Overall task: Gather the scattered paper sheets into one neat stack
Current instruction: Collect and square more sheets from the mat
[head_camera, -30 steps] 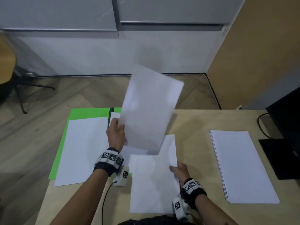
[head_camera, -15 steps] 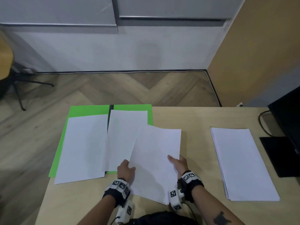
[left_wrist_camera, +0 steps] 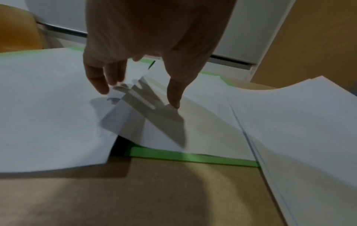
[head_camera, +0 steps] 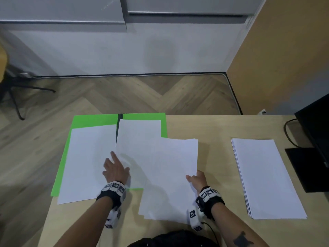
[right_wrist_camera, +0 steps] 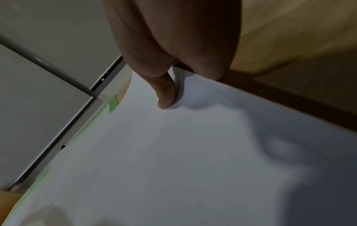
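Your right hand point(head_camera: 196, 180) pinches the gathered sheets point(head_camera: 170, 177) on the worktop point(head_camera: 215, 127). Your left hand point(head_camera: 114, 169) is spread over the middle sheet point(head_camera: 138, 139). Drag it too fast and it may crumple or push the pile crooked.

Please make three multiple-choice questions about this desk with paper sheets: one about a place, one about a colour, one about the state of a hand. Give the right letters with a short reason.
1. Where is the neat stack?
A. on the desk's right side
B. on the floor
C. on the folder

2. What colour is the folder?
A. red
B. green
C. black

3. What does the right hand do?
A. hangs idle
B. presses the monitor
C. pinches the angled sheets

Answers: 1 A, it lies apart near the monitor; 2 B, green borders show; 3 C, thumb on top at their edge.
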### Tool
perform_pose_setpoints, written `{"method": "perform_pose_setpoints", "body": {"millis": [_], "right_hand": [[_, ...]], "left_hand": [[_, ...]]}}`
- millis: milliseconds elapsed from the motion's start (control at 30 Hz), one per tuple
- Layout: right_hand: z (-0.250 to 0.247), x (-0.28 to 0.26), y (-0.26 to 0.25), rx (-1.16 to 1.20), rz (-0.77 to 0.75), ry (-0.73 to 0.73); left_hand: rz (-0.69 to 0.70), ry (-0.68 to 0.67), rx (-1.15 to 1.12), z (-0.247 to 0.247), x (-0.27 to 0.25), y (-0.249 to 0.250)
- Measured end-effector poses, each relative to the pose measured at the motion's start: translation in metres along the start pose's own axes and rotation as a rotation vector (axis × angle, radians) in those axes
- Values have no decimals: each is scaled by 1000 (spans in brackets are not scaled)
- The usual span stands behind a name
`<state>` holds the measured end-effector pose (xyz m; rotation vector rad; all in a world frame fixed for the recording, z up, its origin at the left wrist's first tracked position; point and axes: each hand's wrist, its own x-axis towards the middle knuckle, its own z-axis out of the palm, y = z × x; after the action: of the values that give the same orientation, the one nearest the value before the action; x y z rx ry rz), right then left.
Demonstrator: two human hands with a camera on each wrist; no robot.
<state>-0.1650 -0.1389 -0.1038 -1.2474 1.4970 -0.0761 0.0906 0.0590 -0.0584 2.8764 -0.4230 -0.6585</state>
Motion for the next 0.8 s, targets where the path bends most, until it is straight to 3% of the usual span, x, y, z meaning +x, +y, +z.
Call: {"method": "perform_pose_setpoints", "body": {"millis": [167,300,467,633,733,800], "right_hand": [[-4,-7,-5,27,-3,-23],[-5,-6,-6,40,14,-42],[-4,-6,-11,52,58,-63],[-7,-6,-20,7,108,-96],[-9,-6,-22,3,124,-102],[-8,-7,-23,31,143,-113]], "left_hand": [[-28,-21,-14,-2,6,-6],[12,-42,-201,-2,7,-8],[-8,6,-277,-27,8,12],[112,220,-420,-77,3,51],[253,428,-601,-106,-4,75],[272,503,-757,-120,-8,87]]}}
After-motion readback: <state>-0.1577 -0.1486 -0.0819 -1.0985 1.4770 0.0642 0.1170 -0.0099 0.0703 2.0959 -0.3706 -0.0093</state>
